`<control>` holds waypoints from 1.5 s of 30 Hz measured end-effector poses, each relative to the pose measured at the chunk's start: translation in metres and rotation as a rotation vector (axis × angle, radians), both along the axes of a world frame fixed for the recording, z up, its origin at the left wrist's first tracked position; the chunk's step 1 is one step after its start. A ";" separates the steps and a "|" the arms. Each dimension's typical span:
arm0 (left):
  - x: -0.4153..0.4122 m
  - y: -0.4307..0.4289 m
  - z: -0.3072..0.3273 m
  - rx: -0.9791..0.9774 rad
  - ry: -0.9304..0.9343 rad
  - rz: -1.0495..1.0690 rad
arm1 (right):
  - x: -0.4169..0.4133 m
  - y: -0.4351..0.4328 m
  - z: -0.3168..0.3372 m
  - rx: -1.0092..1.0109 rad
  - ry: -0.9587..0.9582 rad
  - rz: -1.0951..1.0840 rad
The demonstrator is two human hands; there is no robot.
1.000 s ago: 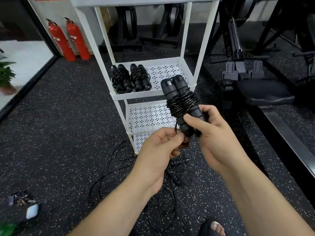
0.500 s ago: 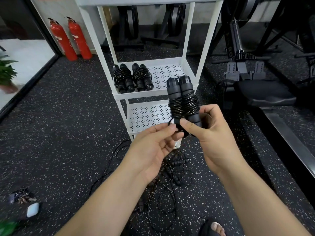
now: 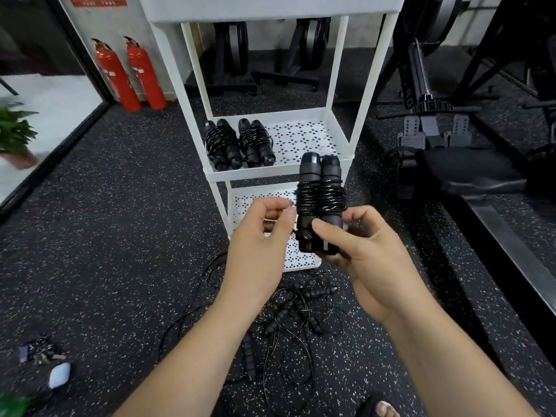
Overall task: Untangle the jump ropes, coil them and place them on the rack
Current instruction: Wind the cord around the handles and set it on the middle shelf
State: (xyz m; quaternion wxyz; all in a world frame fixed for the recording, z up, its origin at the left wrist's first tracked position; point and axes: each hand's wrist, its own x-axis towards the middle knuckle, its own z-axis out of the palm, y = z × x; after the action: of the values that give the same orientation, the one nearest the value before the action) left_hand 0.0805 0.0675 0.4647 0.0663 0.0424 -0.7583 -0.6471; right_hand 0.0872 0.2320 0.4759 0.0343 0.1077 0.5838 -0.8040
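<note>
Head view. In front of the white metal three-tier rack [image 3: 270,176], the right hand [image 3: 370,254] grips the lower ends of two black cylindrical handles held upright side by side, with thin black cord wound round their middle: a coiled black jump rope [image 3: 320,200]. The left hand [image 3: 258,236], fingers curled, pinches the cord's loose end just beside the bundle's left side. On the speckled black rubber floor [image 3: 120,236] at the rack's foot lies a tangle of loose black jump ropes [image 3: 298,311]. On the left half of the rack's middle shelf, two wound black rope bundles [image 3: 224,144] lie side by side. Behind the rack, to its left, stand two red fire extinguishers [image 3: 117,79].
</note>
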 end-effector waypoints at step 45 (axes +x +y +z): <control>-0.050 -0.049 0.009 0.313 -0.129 0.088 | -0.047 -0.032 0.015 0.111 -0.009 0.266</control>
State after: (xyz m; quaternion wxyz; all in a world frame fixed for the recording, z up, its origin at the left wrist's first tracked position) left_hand 0.0307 0.0182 0.4738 0.0384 0.1269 -0.6485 -0.7496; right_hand 0.0405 0.2002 0.4910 0.1370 0.0348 0.6364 -0.7583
